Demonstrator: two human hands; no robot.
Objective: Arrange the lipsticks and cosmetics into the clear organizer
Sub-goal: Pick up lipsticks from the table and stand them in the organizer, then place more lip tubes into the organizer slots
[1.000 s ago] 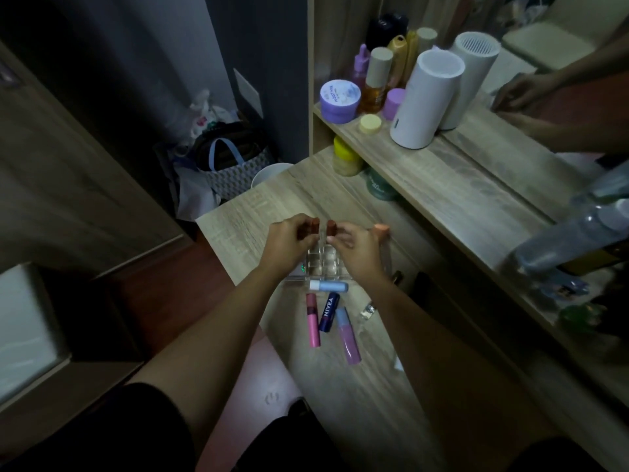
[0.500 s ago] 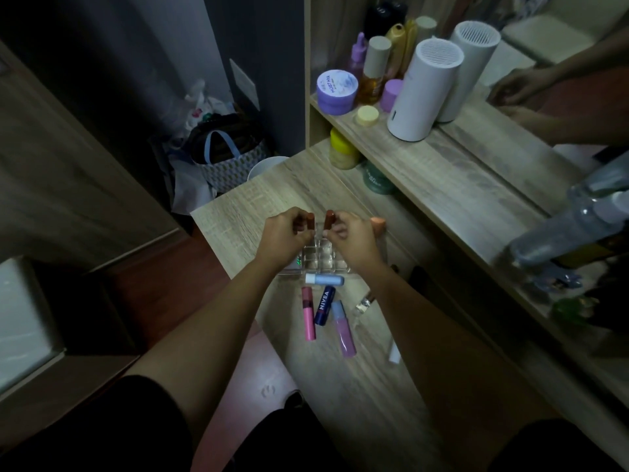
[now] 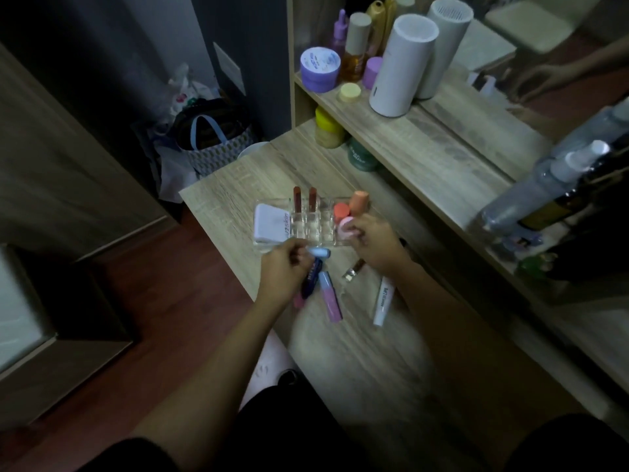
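The clear organizer (image 3: 326, 229) sits on the wooden table. Two red-brown lipsticks (image 3: 297, 203) (image 3: 312, 202) stand upright in its back slots. A white flat pack (image 3: 270, 223) fills its left side, and orange and pink sponges (image 3: 341, 211) its right. My left hand (image 3: 284, 272) pinches a light blue lip balm (image 3: 321, 252) lying just in front of the organizer. My right hand (image 3: 376, 247) is curled, its fingertips against the pink sponge (image 3: 344, 229). A dark blue stick (image 3: 311, 279), a lilac gloss (image 3: 330, 296), a white tube (image 3: 383, 301) and a small metallic piece (image 3: 354, 270) lie loose.
A raised shelf (image 3: 425, 148) runs along the right with jars, bottles and a white cylinder (image 3: 401, 66). A yellow jar (image 3: 328, 131) and a green jar (image 3: 360, 156) stand under it. Bags (image 3: 211, 144) sit on the floor past the table's far left edge.
Both hands have let go of the two red-brown lipsticks, which now stand in the organizer. They have drawn back toward me, the left onto the light blue lip balm.
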